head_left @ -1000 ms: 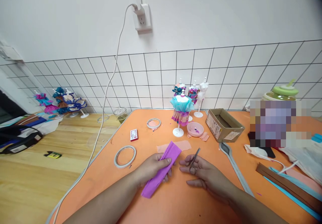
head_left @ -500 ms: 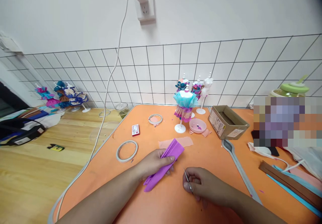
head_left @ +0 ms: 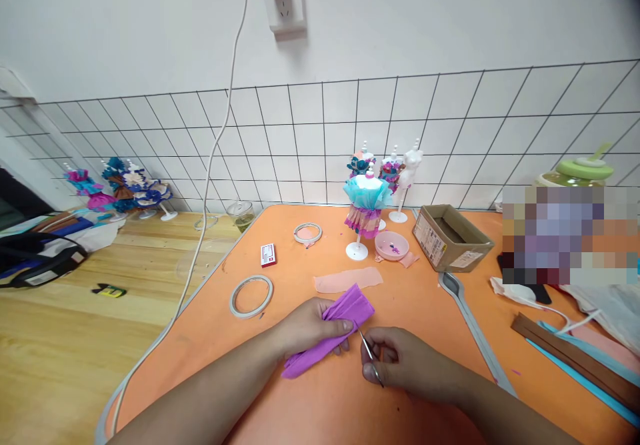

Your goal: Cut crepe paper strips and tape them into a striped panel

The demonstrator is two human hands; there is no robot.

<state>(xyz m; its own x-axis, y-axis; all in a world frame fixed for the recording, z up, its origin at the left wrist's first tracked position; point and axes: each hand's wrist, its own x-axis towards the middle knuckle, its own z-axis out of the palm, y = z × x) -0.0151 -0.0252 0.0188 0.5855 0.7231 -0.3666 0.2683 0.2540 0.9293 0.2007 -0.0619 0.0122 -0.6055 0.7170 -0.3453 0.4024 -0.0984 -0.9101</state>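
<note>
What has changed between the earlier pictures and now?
The right hand has turned the scissors leftward, bringing their tips close to the purple strip. Nothing was let go: the left hand still holds the strip. The turquoise-topped mannequin stayed put.

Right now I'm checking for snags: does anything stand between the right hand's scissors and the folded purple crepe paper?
Nothing visible, though the left thumb rests on the purple crepe paper close to the scissors.
</note>
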